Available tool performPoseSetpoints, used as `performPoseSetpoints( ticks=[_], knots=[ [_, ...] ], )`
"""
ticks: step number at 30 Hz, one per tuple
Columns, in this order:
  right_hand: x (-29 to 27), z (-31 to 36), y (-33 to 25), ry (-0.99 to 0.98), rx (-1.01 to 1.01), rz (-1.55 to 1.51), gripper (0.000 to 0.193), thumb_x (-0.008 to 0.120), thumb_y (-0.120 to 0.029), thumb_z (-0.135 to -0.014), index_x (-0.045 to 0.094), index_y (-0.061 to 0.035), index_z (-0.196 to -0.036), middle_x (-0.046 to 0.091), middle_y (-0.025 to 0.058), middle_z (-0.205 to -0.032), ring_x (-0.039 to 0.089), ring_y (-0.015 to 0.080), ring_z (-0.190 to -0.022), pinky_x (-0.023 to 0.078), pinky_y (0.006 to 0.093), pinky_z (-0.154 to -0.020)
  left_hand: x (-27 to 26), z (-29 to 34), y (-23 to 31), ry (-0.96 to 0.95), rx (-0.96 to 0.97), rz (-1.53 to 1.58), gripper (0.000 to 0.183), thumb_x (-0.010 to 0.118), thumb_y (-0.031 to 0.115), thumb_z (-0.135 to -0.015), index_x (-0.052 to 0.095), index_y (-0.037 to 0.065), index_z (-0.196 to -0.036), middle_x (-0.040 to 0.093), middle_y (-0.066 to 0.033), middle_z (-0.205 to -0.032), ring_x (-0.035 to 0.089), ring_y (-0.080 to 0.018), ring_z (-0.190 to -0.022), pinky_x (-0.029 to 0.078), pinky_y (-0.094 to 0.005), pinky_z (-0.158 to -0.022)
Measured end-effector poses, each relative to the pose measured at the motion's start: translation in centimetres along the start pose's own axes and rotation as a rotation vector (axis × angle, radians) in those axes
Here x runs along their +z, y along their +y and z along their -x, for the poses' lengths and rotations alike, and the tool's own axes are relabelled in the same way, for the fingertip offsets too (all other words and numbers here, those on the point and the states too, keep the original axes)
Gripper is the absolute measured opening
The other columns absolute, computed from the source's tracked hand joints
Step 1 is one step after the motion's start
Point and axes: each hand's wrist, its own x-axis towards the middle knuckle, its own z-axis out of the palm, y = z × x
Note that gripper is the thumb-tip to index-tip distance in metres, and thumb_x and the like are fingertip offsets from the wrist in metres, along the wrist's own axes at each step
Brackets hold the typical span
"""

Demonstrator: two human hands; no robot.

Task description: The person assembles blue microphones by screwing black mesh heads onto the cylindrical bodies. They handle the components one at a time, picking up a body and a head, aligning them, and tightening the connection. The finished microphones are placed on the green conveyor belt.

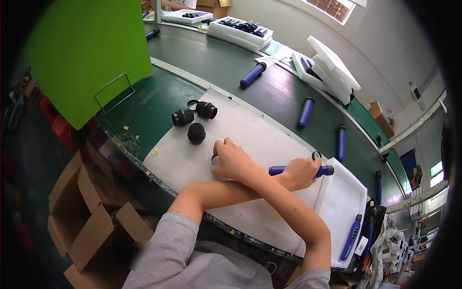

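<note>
My forearms cross, the right one over the left. On the right side of the white work sheet (240,120), my left hand (301,174) is wrapped round a blue tube with a black end (276,170). A thin black ring (316,155) shows beside its fingers. My right hand (232,160) has its fingers curled around a small dark-edged piece (214,159), mostly hidden, so its kind is unclear. Beyond the right hand are three short black ribbed cylinders: one (183,117) on its side, one (207,110) beside a loose ring, and one (196,133) nearer.
A white foam tray (347,192) at the right holds a blue tube (351,238). More blue tubes (305,113) lie on the green conveyor (216,58). Foam boxes (240,36) stand behind it. A green panel (91,58) rises at left, above open cardboard boxes (98,226).
</note>
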Motion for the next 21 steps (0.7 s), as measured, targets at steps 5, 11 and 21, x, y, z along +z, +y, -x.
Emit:
performPoseSetpoints(
  ticks=[5, 11, 21],
  knots=[
    [0.3, -2.5, -2.7, 0.32, 0.054, -0.094, 0.049, 0.073, -0.035, -0.084, 0.05, 0.004, -0.101, 0.056, 0.0257, -0.099, 0.065, 0.0424, -0.083, 0.053, 0.0466, -0.07, -0.1, 0.1, -0.6, 0.01, -0.011, 0.028, 0.037, 0.073, 0.017, -0.08, 0.054, -0.003, -0.104, 0.067, -0.0186, -0.078, 0.069, -0.0355, -0.07, 0.056, -0.0411, -0.062],
    [0.7, -5.4, -3.1, 0.286, 0.004, 0.042, 0.054, 0.075, -0.038, -0.083, 0.051, 0.0031, -0.108, 0.058, 0.0242, -0.097, 0.064, 0.0425, -0.075, 0.051, 0.0471, -0.063, 0.1, 0.1, 0.0, -0.035, -0.001, -0.014, 0.041, 0.074, 0.022, -0.081, 0.052, 0.0, -0.108, 0.067, -0.0192, -0.083, 0.069, -0.0367, -0.071, 0.056, -0.0433, -0.062],
    [-3.4, 12.1, -5.0, 0.687, -0.324, -0.255, 0.061, 0.083, -0.026, -0.079, 0.053, -0.0015, -0.126, 0.06, 0.0137, -0.101, 0.059, 0.0306, -0.076, 0.052, 0.0396, -0.068, -3.4, -1.9, -1.9, -0.017, -0.081, 0.104, 0.047, 0.073, 0.045, -0.083, 0.058, 0.001, -0.089, 0.067, -0.0204, -0.073, 0.067, -0.0389, -0.069, 0.053, -0.0468, -0.066]
  ],
)
